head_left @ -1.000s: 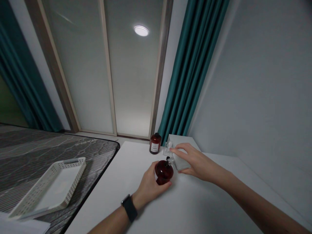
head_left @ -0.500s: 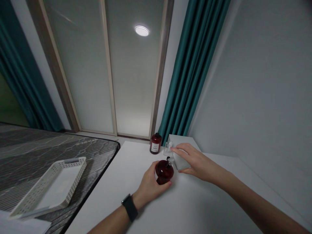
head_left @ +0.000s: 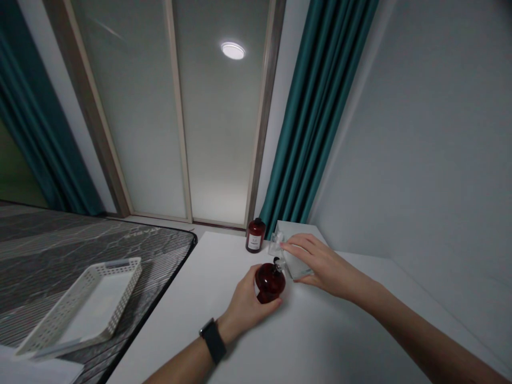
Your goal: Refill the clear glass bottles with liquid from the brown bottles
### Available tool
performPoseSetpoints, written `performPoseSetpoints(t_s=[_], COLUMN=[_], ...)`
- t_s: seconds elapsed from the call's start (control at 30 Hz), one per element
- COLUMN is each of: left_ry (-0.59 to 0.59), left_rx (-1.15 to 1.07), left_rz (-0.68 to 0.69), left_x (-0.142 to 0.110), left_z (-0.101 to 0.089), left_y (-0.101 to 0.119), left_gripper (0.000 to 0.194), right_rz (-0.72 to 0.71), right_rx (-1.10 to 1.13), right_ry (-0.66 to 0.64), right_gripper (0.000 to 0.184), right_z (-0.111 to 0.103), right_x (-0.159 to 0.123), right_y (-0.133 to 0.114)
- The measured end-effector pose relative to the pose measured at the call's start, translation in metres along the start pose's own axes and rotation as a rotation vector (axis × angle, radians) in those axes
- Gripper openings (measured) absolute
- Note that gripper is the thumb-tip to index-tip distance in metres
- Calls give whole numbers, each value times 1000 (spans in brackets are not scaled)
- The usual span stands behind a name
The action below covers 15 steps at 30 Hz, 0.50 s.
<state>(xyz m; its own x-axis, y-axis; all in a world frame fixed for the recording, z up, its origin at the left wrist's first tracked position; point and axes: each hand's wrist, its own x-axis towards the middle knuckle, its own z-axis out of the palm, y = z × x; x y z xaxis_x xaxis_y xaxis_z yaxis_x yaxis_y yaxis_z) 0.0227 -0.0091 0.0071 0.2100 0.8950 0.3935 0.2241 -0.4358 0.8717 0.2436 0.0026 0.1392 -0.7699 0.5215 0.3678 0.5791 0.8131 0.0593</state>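
My left hand (head_left: 245, 304) is wrapped round a rounded dark red bottle (head_left: 270, 281) on the white table. The bottle's small dark neck points up. My right hand (head_left: 316, 264) grips a clear container (head_left: 298, 265), tilted so that its narrow clear end touches or nearly touches the red bottle's neck. Most of the container is hidden by my fingers. Just beyond my right fingertips is a small clear object (head_left: 275, 244), its kind unclear. A second dark red bottle (head_left: 256, 236), with a white label and dark cap, stands upright farther back.
Behind my right hand sits a white box (head_left: 306, 230) near the wall. At left, a white perforated basket (head_left: 116, 314) rests on a grey patterned surface (head_left: 160, 242), lower than or level with the table (head_left: 188, 320); I cannot tell which. A green curtain (head_left: 312, 122) hangs behind.
Almost nothing differs. My right hand and the clear container have shifted very slightly; my left hand and the red bottle stay in place.
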Motion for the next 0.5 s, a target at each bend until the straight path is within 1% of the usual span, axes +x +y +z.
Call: performPoseSetpoints(t_s=[0.2, 0.5], left_ry=[-2, 15], left_rx=[-13, -11], left_rz=[8, 15], left_x=[-1, 0], left_z=[0, 0], left_y=[1, 2], left_gripper=[64, 63], right_rz=[5, 1], right_rx=[-13, -18], right_ry=[-9, 0], right_gripper=[83, 81], right_z=[-1, 0], right_x=[1, 0], right_y=[-1, 1])
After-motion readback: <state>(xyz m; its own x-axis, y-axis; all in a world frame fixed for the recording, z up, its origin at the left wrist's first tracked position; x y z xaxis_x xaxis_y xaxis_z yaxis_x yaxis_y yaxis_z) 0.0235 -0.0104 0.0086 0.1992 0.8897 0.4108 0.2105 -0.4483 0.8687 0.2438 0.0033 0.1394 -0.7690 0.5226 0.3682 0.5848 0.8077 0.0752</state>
